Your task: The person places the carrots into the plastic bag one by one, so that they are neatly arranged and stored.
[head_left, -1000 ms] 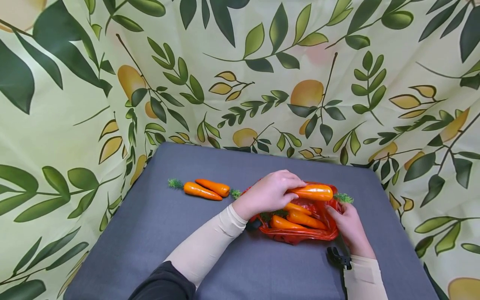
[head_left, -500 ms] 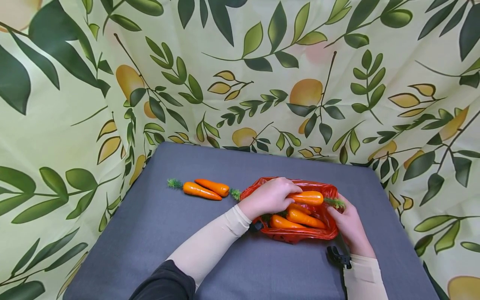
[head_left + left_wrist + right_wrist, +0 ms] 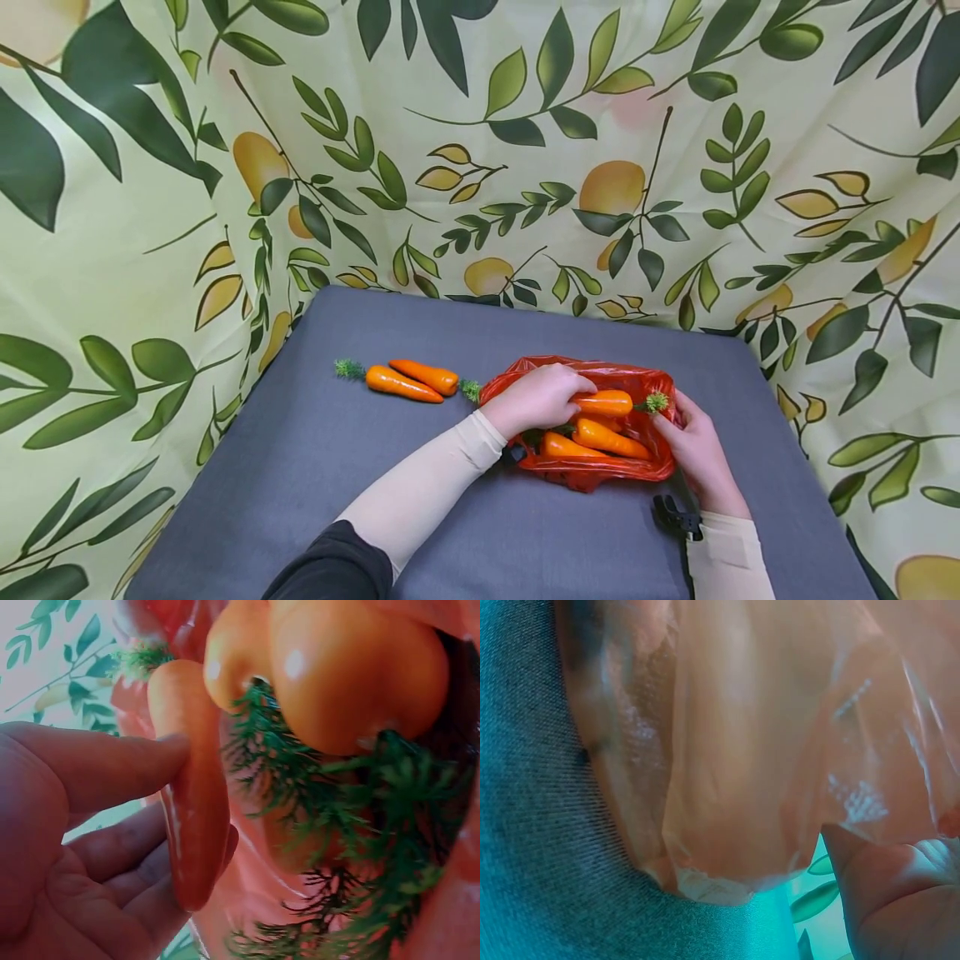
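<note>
Evidently, the held carrot [image 3: 609,403] is pinched by its tapered half between the thumb and curled fingers of the left hand [image 3: 546,396], with the green top [image 3: 656,402] pointed to the right. It is carried within the mouth of the red bag [image 3: 581,475], at the far side; whether anything beneath is touched cannot be told. The bag's right rim is gripped by the right hand [image 3: 697,454], whose thumb is seen on the near side; its other fingers are mostly hidden. Below, more carrots [image 3: 611,437] are contained in the bag. Farther left, two loose carrots [image 3: 397,381] are laid side by side on the grey table [image 3: 300,500]. By its gloss, the carrot can be judged stiff, light and somewhat slippery; it is best held around the thick body, while the feathery top is better spared. The thin bag is likely to be easily creased, so its rim is best steadied.
</note>
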Motion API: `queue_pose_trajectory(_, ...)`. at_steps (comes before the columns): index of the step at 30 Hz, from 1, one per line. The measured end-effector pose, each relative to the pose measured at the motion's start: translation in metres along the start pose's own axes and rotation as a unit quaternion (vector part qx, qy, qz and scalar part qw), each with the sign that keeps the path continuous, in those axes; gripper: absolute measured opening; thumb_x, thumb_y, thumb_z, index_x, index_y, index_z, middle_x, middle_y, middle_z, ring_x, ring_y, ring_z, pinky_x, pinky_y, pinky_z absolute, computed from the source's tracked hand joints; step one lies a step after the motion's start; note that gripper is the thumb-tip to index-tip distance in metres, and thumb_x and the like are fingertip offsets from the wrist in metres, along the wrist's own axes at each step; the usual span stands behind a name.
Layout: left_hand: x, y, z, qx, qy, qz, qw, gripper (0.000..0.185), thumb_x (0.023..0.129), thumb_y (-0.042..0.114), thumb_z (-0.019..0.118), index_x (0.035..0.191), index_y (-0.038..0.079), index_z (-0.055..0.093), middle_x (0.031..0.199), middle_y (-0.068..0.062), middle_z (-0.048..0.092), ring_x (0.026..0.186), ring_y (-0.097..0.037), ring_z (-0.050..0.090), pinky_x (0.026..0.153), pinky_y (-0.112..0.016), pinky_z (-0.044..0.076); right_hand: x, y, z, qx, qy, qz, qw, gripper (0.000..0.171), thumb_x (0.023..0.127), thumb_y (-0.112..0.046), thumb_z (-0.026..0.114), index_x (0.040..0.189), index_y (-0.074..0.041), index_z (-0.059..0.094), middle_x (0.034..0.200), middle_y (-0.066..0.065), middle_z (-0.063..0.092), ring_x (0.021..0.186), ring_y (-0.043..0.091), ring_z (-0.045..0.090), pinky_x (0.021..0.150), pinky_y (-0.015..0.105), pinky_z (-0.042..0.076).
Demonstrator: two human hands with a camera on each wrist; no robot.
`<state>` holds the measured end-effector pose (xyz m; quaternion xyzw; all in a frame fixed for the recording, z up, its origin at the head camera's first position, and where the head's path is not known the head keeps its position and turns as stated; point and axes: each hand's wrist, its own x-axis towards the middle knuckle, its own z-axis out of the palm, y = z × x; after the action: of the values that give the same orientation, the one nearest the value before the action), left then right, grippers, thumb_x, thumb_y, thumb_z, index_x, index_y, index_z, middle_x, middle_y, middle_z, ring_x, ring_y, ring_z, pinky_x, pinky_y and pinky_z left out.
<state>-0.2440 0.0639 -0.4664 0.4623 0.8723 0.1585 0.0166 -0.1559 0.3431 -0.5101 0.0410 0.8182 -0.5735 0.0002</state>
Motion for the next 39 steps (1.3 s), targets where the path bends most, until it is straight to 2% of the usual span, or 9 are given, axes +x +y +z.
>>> queue_pose_trajectory(4,0.001,-0.004,0.004,0.008,-0.002,-0.005,1.0,0.028,0.104,0.01,0.074,0.129,0.019,0.08,0.115,0.007,0.078,0.098,-0.007,0.066,0.094,-0.024,0.056,0.0,0.0,0.0,0.008,0.0,-0.003,1.0,0.068,0.114,-0.015,0.061,0.173,0.001,0.031,0.122,-0.024,0.066,0.104,-0.005,0.07,0.087,0.017,0.063)
queue_pose_trajectory(6,0.001,-0.006,0.006,0.016,0.001,-0.007,0.9999,0.026,0.103,0.009,0.073,0.126,0.019,0.08,0.111,0.007,0.077,0.095,-0.007,0.065,0.091,-0.023,0.056,0.0,0.0,0.0,0.011,-0.001,-0.004,1.0,0.068,0.115,-0.015,0.061,0.173,0.002,0.031,0.122,-0.025,0.066,0.104,-0.005,0.071,0.086,0.018,0.064)
queue_pose_trajectory(15,0.004,-0.01,0.01,0.044,0.021,-0.014,0.9987,0.025,0.105,0.007,0.07,0.124,0.018,0.081,0.11,0.005,0.079,0.096,-0.011,0.07,0.095,-0.026,0.059,0.0,0.0,0.001,0.003,-0.003,-0.001,1.0,0.067,0.115,-0.016,0.061,0.173,0.0,0.032,0.136,0.0,0.069,0.103,-0.001,0.073,0.085,0.022,0.066)
queue_pose_trajectory(20,0.005,-0.012,0.014,0.062,0.035,-0.026,0.9971,0.024,0.105,0.006,0.067,0.119,0.02,0.082,0.101,0.005,0.077,0.093,-0.013,0.07,0.094,-0.028,0.059,0.001,0.002,0.002,-0.002,-0.001,-0.005,1.0,0.066,0.115,-0.016,0.062,0.172,0.0,0.034,0.141,0.012,0.068,0.102,0.0,0.073,0.085,0.022,0.066)
queue_pose_trajectory(24,0.005,-0.013,0.016,0.077,0.044,-0.036,0.9954,0.023,0.104,0.004,0.067,0.112,0.02,0.082,0.093,0.005,0.072,0.09,-0.015,0.068,0.089,-0.031,0.058,0.002,0.003,0.002,0.003,-0.001,-0.011,1.0,0.065,0.115,-0.015,0.061,0.172,0.001,0.034,0.136,0.005,0.071,0.102,0.001,0.073,0.084,0.022,0.066)
queue_pose_trajectory(28,0.005,-0.013,0.016,0.094,0.05,-0.038,0.9936,0.023,0.101,0.002,0.069,0.109,0.02,0.081,0.092,0.004,0.072,0.092,-0.017,0.069,0.086,-0.033,0.059,0.002,0.003,0.002,0.012,-0.003,-0.022,1.0,0.064,0.115,-0.014,0.061,0.17,0.003,0.035,0.13,-0.004,0.072,0.102,0.0,0.074,0.084,0.021,0.066)
queue_pose_trajectory(30,0.006,-0.014,0.017,0.097,0.048,-0.041,0.9933,0.024,0.1,0.002,0.07,0.11,0.02,0.081,0.094,0.003,0.073,0.093,-0.017,0.07,0.087,-0.033,0.059,0.002,0.003,0.002,0.012,-0.004,-0.026,1.0,0.063,0.115,-0.013,0.061,0.17,0.003,0.035,0.133,0.0,0.073,0.103,-0.001,0.074,0.084,0.021,0.066)
queue_pose_trajectory(35,0.006,-0.014,0.016,0.1,0.031,-0.049,0.9933,0.025,0.101,0.004,0.07,0.114,0.021,0.081,0.097,0.003,0.073,0.096,-0.017,0.069,0.088,-0.033,0.06,0.002,0.003,0.003,0.005,-0.005,-0.019,1.0,0.065,0.115,-0.016,0.061,0.171,0.002,0.034,0.147,0.022,0.066,0.104,-0.003,0.073,0.085,0.021,0.065)
queue_pose_trajectory(39,0.007,-0.015,0.017,0.106,0.017,-0.043,0.9933,0.021,0.102,0.005,0.071,0.112,0.022,0.08,0.093,0.004,0.07,0.095,-0.016,0.068,0.089,-0.032,0.058,0.002,0.003,0.003,0.002,-0.005,-0.013,1.0,0.066,0.115,-0.017,0.061,0.172,0.001,0.034,0.149,0.023,0.065,0.105,-0.004,0.072,0.086,0.021,0.065)
